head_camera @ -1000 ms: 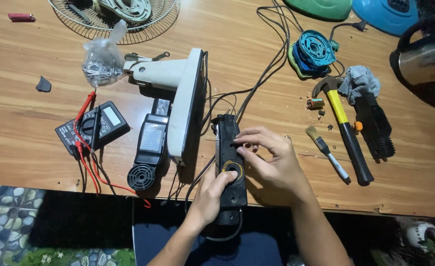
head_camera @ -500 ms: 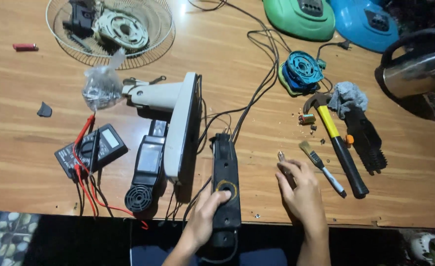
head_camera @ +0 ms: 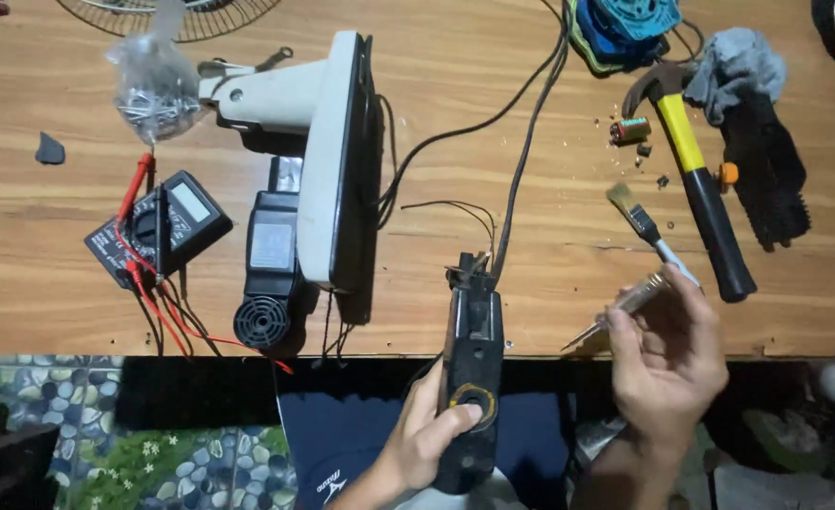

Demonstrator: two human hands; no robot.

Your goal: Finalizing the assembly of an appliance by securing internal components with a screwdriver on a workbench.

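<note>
My left hand (head_camera: 427, 436) grips the lower end of a long black plastic housing (head_camera: 472, 349), thumb beside its yellow-ringed round knob. The housing hangs over the table's front edge, with thin black wires coming out of its top. My right hand (head_camera: 668, 354) holds a slim metal screwdriver (head_camera: 621, 310), its tip pointing down-left, just right of the housing and apart from it.
On the wooden table (head_camera: 493, 189): a white and black fan base (head_camera: 328, 161), a black multimeter (head_camera: 158, 227) with red leads, a bag of screws (head_camera: 158, 85), a small brush (head_camera: 639, 222), a yellow-handled hammer (head_camera: 701, 179), a grey rag (head_camera: 734, 66), a blue cable reel (head_camera: 625, 24).
The view dropped toward the table's front edge. My right hand left the housing, reached to the table on the right and now holds the screwdriver up. My left hand kept its grip.
</note>
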